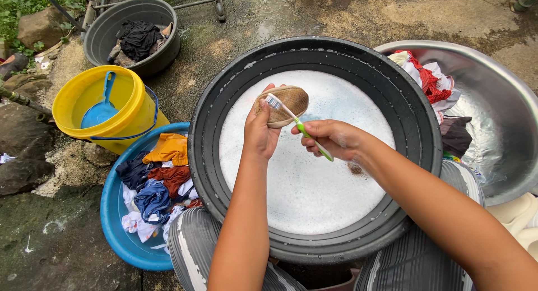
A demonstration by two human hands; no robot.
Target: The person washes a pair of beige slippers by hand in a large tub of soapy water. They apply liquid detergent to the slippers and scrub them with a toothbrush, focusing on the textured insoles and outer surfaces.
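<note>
head view: toothbrush against brown shoe

So from my feed, there's not much body in shot. Both forearms are bare right up to where they leave the frame, no sleeves showing at all. The left hand and right hand are bare too: no gloves, no rings, no watch or bracelet that I can spot. Nails look short and plain, though they're small in the picture. Lower down, the legs are covered in striped trousers, grey with thin pale lines running lengthwise, loose and a bit rumpled over both knees.
</note>
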